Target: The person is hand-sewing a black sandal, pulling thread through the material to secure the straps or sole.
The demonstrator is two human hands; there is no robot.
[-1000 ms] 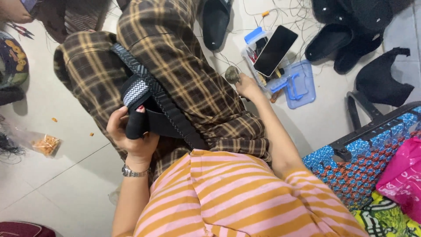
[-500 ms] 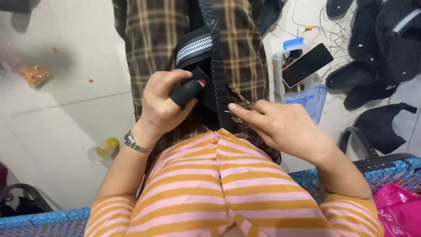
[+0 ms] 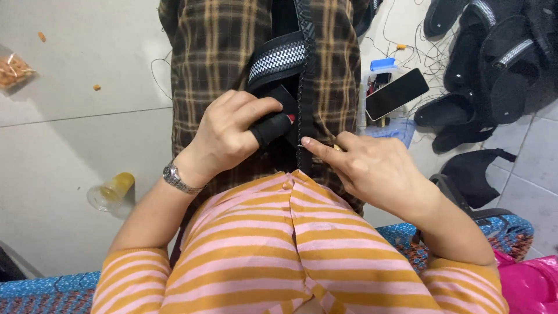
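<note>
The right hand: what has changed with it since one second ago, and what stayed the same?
The right hand left the floor clutter near the phone and came in to the black strap on the lap. The left hand stayed gripping the black piece.

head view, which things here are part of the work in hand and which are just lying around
In hand:
- left hand, black cover on one finger, grip on the black strap piece
- right hand, pinching at the strap's stitched edge

Lying about:
- phone
- black sandals
- plastic cup on its side
- snack bag
- pink bag
</note>
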